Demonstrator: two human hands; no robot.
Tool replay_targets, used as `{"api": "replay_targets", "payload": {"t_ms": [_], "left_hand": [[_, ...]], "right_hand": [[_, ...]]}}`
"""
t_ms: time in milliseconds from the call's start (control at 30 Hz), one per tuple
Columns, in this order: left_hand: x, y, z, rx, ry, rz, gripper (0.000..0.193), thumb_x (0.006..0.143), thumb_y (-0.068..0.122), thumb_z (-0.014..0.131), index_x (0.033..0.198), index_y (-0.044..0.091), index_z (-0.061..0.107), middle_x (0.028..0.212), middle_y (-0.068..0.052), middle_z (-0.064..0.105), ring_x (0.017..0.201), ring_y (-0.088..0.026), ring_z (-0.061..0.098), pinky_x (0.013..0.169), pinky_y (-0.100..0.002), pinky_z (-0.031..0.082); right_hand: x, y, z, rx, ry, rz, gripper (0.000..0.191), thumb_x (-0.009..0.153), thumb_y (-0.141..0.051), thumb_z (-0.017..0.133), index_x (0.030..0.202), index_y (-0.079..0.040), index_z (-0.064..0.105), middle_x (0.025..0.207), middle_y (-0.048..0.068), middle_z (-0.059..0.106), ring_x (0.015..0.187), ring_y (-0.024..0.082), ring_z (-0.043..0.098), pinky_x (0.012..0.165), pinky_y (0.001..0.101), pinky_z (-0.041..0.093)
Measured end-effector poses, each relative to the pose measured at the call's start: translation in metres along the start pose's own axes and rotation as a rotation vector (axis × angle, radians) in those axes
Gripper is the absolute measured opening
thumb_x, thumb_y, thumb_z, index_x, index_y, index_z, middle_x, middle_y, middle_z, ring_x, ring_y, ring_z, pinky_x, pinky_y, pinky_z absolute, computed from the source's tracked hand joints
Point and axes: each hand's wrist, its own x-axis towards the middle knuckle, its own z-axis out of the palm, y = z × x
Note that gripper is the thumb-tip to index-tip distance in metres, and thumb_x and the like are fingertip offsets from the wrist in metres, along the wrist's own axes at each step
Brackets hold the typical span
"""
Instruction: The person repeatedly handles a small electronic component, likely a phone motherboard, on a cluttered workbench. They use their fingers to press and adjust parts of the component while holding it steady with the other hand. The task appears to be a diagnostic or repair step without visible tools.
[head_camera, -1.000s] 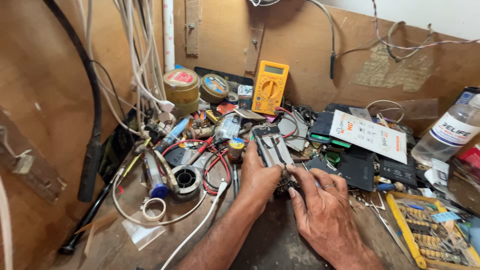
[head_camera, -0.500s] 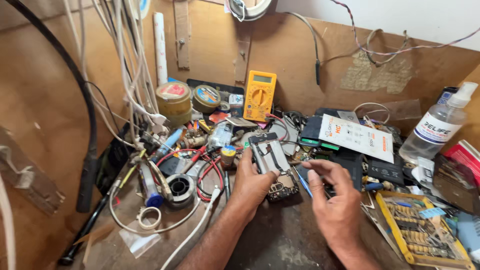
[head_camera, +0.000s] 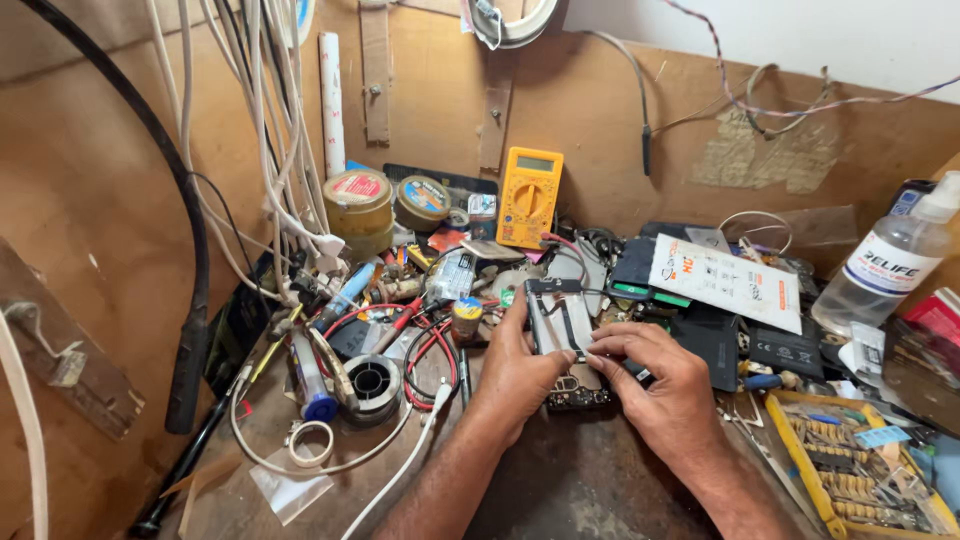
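Observation:
An opened phone body (head_camera: 562, 325) lies face down on the brown workbench (head_camera: 590, 490), its inner frame and circuit board showing. My left hand (head_camera: 516, 375) grips its left edge, thumb near the top corner. My right hand (head_camera: 665, 392) rests on its right side, fingers curled over the lower board. A thin tool in the right hand cannot be made out here. Both forearms reach in from the bottom edge.
A yellow multimeter (head_camera: 530, 197) leans on the back wall beside two round tins (head_camera: 358, 200). Red and white wires, a solder spool (head_camera: 373, 381) and a tape ring lie to the left. A clear bottle (head_camera: 885, 265) and a yellow parts tray (head_camera: 860, 480) sit at right.
My right hand has come back onto the phone's right side after lifting with a thin blue tool. The view has tilted down a little. My left hand has stayed on the phone.

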Motion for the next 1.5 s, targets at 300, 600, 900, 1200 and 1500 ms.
{"api": "replay_targets", "payload": {"t_ms": [300, 600, 900, 1200, 1500], "left_hand": [[-0.003, 0.003, -0.001, -0.011, -0.034, 0.040, 0.084, 0.072, -0.010, 0.068, 0.151, 0.008, 0.043, 0.105, -0.008, 0.073, 0.089, -0.014, 0.071, 0.073, -0.027, 0.057], [-0.005, 0.005, -0.001, -0.049, -0.039, -0.028, 0.083, 0.073, -0.011, 0.066, 0.151, 0.010, 0.045, 0.099, -0.009, 0.074, 0.083, -0.014, 0.072, 0.068, -0.028, 0.058], [-0.001, 0.001, -0.002, -0.111, -0.068, -0.033, 0.084, 0.073, -0.012, 0.066, 0.152, 0.008, 0.044, 0.100, -0.011, 0.074, 0.084, -0.016, 0.072, 0.070, -0.028, 0.059], [-0.002, 0.003, -0.003, -0.107, -0.054, -0.061, 0.089, 0.070, -0.011, 0.065, 0.153, 0.008, 0.039, 0.103, -0.012, 0.075, 0.087, -0.016, 0.073, 0.074, -0.029, 0.059], [0.000, 0.000, -0.003, -0.097, -0.047, -0.056, 0.084, 0.070, -0.009, 0.069, 0.149, 0.003, 0.042, 0.103, -0.014, 0.076, 0.088, -0.018, 0.073, 0.076, -0.030, 0.059]], "right_hand": [[-0.001, -0.006, 0.002, -0.023, 0.005, -0.033, 0.015, 0.080, -0.001, 0.077, 0.095, 0.000, 0.074, 0.103, 0.010, 0.077, 0.098, 0.022, 0.074, 0.086, 0.0320, 0.058], [-0.002, -0.005, 0.006, -0.035, -0.003, 0.127, 0.012, 0.084, -0.008, 0.076, 0.094, -0.002, 0.076, 0.101, 0.009, 0.077, 0.094, 0.018, 0.075, 0.083, 0.0309, 0.058], [-0.004, -0.005, 0.006, -0.051, -0.014, 0.151, 0.012, 0.086, -0.011, 0.075, 0.093, -0.001, 0.074, 0.104, 0.007, 0.074, 0.097, 0.019, 0.073, 0.085, 0.0328, 0.057], [-0.007, -0.007, 0.005, -0.056, -0.016, 0.138, 0.014, 0.084, -0.009, 0.075, 0.094, 0.000, 0.073, 0.104, 0.008, 0.074, 0.095, 0.022, 0.073, 0.082, 0.0334, 0.057], [-0.010, -0.014, 0.002, -0.063, -0.018, 0.056, 0.017, 0.082, -0.001, 0.073, 0.099, 0.000, 0.074, 0.110, 0.011, 0.074, 0.102, 0.024, 0.073, 0.086, 0.0344, 0.058]]}}
